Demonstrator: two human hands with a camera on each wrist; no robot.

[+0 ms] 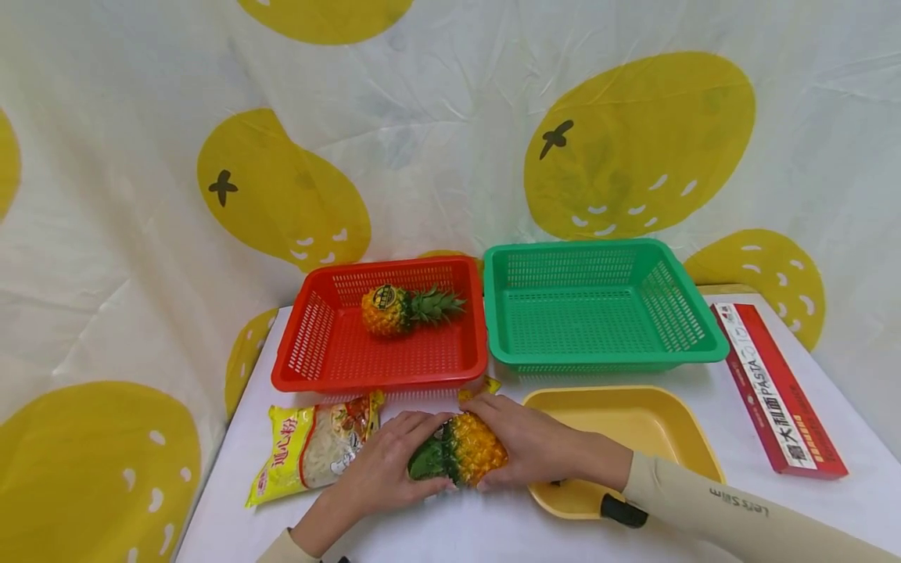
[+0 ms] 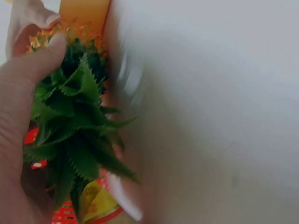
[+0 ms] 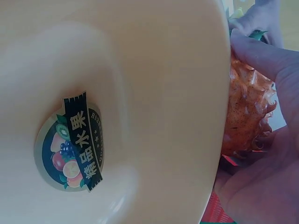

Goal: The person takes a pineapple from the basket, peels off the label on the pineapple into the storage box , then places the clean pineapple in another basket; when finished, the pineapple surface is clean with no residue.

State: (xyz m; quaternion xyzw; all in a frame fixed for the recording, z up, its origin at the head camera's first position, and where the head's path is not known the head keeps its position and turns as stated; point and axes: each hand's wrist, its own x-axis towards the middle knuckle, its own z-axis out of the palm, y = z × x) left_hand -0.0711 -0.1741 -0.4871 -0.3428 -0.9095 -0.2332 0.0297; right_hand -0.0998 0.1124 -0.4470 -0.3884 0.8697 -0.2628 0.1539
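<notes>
A pineapple (image 1: 477, 447) lies at the front middle of the white table, its leaves toward the left. My left hand (image 1: 385, 463) grips its leafy end, with the thumb along the near side; in the left wrist view the green leaves (image 2: 77, 126) show beside the palm. Around the orange body (image 3: 245, 105) the fingers and thumb of my right hand (image 1: 524, 439) are curled. Just right of that hand is a yellow tray (image 1: 626, 403), with a fruit sticker (image 3: 70, 144) large in the right wrist view.
Behind stand a red basket (image 1: 394, 379) holding another pineapple (image 1: 385, 311) and a green basket (image 1: 570, 320). A yellow noodle bag (image 1: 310, 446) lies left of my left hand. One long red pasta box (image 1: 781, 391) is at the far right. A patterned curtain (image 1: 436, 156) hangs behind.
</notes>
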